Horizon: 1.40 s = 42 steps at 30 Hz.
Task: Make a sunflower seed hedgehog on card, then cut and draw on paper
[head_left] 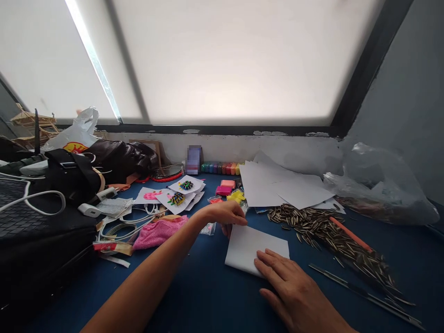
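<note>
A folded sheet of white paper (pixel 255 247) lies on the blue tabletop in front of me. At its far left corner, my left hand (pixel 227 215) is closed, fingers bent down and gripping the edge; the fingertips are partly hidden. My right hand (pixel 291 282) rests flat on the near right part of the sheet, fingers stretched out and slightly apart. To the right of the paper spreads a heap of striped sunflower seeds (pixel 312 224). Just behind my left hand is some yellow modelling clay (pixel 236 196).
White sheets (pixel 263 185) lie at the back beside a clear plastic bag (pixel 385 194). An orange stick (pixel 350 234) and metal tweezers (pixel 364 293) are at right. Leftward are paper cards with seed-and-clay figures (pixel 187 185), a pink cloth (pixel 161 232), white cables and a black bag (pixel 41 268).
</note>
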Each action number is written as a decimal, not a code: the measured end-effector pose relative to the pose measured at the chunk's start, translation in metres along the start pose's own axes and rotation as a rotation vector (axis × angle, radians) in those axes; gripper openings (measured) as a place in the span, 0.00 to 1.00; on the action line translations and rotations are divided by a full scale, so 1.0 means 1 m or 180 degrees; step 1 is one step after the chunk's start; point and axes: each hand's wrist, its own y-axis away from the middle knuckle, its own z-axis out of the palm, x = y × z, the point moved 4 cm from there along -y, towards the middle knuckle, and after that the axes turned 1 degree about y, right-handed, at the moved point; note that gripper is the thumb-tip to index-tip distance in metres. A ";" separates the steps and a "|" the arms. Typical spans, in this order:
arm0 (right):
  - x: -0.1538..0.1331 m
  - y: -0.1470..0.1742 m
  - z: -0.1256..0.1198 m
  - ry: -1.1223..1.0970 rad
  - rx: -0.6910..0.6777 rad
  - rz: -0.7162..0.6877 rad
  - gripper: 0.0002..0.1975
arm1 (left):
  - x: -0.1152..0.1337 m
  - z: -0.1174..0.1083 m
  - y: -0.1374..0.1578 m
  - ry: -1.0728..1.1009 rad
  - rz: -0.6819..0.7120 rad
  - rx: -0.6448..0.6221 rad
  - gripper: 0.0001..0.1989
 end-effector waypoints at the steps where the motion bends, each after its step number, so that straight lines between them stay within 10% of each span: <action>1: 0.000 0.001 0.000 -0.0012 0.0065 -0.0010 0.19 | 0.000 -0.001 0.000 0.0040 0.0019 0.0005 0.13; 10: 0.004 0.000 -0.036 0.0466 0.1475 0.0060 0.16 | 0.027 -0.001 0.010 0.1034 0.0923 0.0230 0.16; 17: 0.042 0.009 -0.051 -0.2148 0.1039 0.2162 0.16 | 0.036 -0.003 0.015 0.1420 0.1170 0.0550 0.28; 22: 0.051 0.011 -0.039 -0.3731 0.0834 0.2886 0.28 | 0.048 0.013 0.020 0.1492 0.1648 -0.0291 0.29; 28: 0.051 0.007 -0.038 -0.3540 0.0655 0.2830 0.28 | 0.054 0.026 0.013 0.1356 0.1129 0.0388 0.23; 42: 0.068 0.010 -0.031 -0.3993 0.0711 0.2925 0.19 | 0.062 0.033 0.017 0.1386 0.1138 0.0089 0.26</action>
